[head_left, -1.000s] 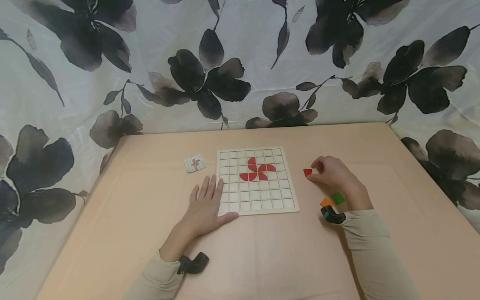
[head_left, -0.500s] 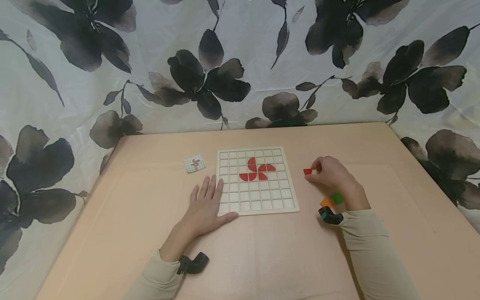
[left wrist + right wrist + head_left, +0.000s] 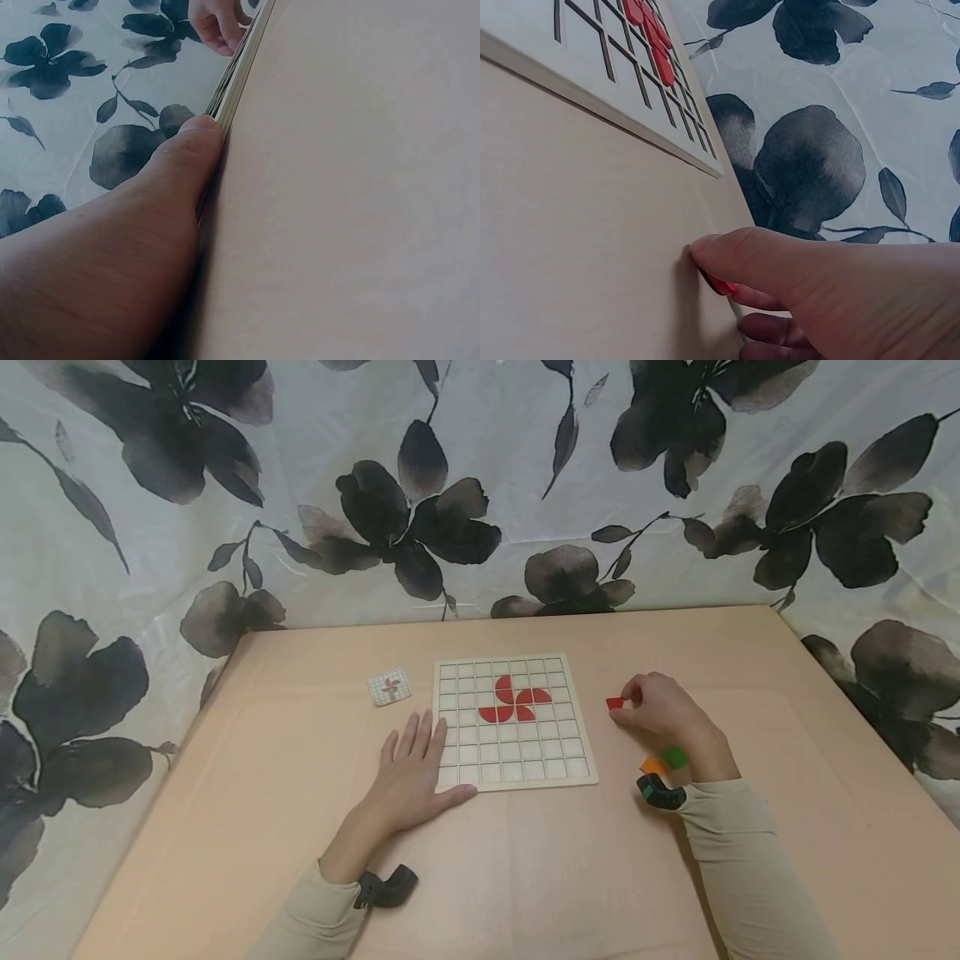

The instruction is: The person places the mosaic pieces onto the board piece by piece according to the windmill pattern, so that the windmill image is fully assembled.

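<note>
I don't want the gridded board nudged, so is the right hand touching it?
Apart. In the head view, bare tabletop separates the right hand and the red piece it pinches from the gridded board.

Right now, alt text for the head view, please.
A right hand pinches a red tile beside a grid board bearing a red pinwheel pattern. The left hand touches the board's edge; a pattern card, orange tile and green tile lie nearby.

The board (image 3: 517, 750), on the table (image 3: 525, 868), holds tiles (image 3: 528, 697). Left of it lies a card (image 3: 389, 686), beyond the left hand (image 3: 411, 777); right lie two blocks (image 3: 676, 757), near the right hand (image 3: 670, 712).
</note>
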`<action>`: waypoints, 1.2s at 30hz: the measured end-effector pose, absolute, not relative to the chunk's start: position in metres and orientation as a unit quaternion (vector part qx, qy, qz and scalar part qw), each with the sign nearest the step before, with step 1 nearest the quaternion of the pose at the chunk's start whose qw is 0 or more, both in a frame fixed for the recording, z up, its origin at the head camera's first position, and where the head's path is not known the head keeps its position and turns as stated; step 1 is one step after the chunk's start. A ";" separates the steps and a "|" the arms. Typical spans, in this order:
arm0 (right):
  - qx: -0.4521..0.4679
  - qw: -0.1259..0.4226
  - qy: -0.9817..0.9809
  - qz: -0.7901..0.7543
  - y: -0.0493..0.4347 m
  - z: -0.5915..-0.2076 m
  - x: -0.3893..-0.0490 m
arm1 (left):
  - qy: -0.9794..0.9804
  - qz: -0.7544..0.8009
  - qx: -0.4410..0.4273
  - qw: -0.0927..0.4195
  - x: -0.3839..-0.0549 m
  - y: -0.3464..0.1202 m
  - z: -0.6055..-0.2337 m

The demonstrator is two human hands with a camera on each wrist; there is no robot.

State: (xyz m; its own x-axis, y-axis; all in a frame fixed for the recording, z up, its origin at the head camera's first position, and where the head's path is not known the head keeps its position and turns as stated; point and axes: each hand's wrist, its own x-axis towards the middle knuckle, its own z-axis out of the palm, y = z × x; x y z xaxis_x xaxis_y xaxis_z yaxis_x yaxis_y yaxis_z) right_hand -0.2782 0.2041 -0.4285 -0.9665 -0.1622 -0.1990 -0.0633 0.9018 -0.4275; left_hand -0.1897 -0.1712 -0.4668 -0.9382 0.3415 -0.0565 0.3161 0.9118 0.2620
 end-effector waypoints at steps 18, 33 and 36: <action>-0.055 0.106 0.973 -0.196 0.186 -0.416 -0.275 | 0.977 0.122 0.166 0.052 -0.190 -0.170 -0.466; -0.107 0.090 0.977 -0.164 0.120 -0.410 -0.258 | 0.976 0.124 0.170 0.049 -0.190 -0.171 -0.467; -0.115 0.094 0.976 -0.159 0.109 -0.413 -0.255 | 0.977 0.123 0.170 0.048 -0.190 -0.171 -0.467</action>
